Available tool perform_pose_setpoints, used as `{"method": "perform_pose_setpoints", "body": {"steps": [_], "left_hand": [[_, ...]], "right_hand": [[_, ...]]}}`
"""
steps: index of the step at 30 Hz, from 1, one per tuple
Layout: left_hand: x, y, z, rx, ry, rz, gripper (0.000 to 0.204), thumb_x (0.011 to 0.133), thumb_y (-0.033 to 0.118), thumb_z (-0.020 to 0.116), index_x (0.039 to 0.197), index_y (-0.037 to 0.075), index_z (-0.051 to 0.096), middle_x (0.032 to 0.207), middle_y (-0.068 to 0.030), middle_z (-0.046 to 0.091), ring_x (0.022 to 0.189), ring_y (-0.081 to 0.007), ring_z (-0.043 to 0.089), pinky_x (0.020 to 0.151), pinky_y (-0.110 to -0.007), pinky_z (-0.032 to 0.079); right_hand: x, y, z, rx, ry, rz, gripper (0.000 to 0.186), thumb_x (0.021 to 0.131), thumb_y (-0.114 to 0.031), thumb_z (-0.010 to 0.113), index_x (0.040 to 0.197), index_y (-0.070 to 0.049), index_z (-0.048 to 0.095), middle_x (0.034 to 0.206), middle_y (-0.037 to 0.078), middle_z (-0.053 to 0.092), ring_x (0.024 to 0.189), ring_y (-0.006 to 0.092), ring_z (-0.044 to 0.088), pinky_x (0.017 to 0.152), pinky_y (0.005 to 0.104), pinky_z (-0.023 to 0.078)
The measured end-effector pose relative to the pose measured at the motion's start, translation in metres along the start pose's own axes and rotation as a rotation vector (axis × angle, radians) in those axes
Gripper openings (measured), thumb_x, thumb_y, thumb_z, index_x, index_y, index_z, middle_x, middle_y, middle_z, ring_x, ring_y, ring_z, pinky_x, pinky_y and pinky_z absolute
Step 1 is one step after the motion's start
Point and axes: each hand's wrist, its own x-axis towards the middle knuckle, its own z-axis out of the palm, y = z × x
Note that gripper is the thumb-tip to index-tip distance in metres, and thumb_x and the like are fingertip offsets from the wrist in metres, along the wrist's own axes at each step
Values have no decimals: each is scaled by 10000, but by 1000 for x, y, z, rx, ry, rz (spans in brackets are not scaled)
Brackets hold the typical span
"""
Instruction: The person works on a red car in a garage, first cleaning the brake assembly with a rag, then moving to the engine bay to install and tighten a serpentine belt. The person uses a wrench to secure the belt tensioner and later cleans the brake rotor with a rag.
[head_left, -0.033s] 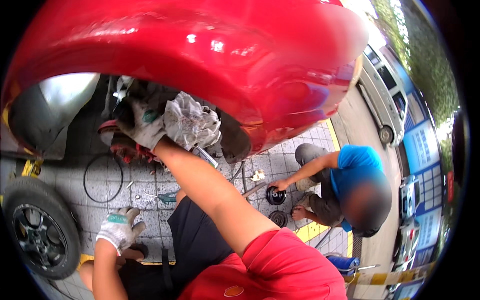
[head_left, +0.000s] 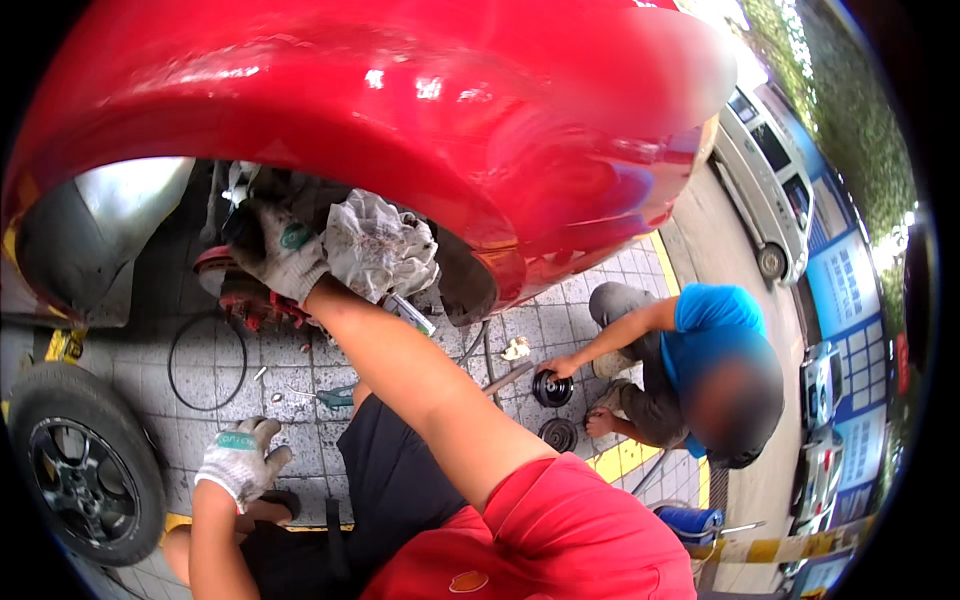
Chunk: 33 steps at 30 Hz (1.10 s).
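My right hand [head_left: 285, 250], in a whitish work glove with dark, dirty fingers, reaches into the wheel well of a red car [head_left: 430, 130]. Its fingers curl at the suspension parts [head_left: 245, 180], above a reddish brake assembly [head_left: 245, 295]; what they grip is hidden. Beside that wrist is a crumpled, greyish-white plastic bundle [head_left: 380, 245]. My left hand [head_left: 242, 460], gloved too, is low over the tiled floor with fingers apart and nothing in it. Nearest to it are a removed wheel [head_left: 85, 465] and a teal-handled tool [head_left: 335, 397].
A black ring [head_left: 207, 362] lies on the tiles. To the right, a crouching person in a blue shirt [head_left: 715, 325] has a hand on a black round part [head_left: 553, 387]; a similar black part [head_left: 558, 434] lies nearby. A blue cylinder [head_left: 690, 520] stands lower right. Parked vehicles line the far right.
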Motion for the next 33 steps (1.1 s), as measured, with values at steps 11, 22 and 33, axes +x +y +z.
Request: {"method": "perform_pose_setpoints", "body": {"steps": [11,22,33], "left_hand": [[10,4,-1,-11,-77,-56,570,943,457,632,1376,89,594,1382,-214,592,1269,-411,564,1067,-465,459],[6,-1,2,14,-43,-45,573,959,416,608,1406,62,555,1443,-212,548,1302,-414,540,1076,-464,446],[7,-1,13,7,-93,-99,572,974,428,617,1401,51,561,1428,-223,569,1330,-398,531,1104,-445,427]], "right_hand": [[-7,-12,-20,-4,50,-5,535,800,-306,753,1255,-77,587,1222,215,625,1181,417,586,997,496,479],[-12,-4,-10,24,105,38,388,842,-387,711,1086,-90,667,1087,181,687,1059,363,659,914,470,531],[-16,4,-9,55,132,28,390,854,-414,685,1091,-104,680,1091,199,691,1050,370,662,908,472,523]]}}
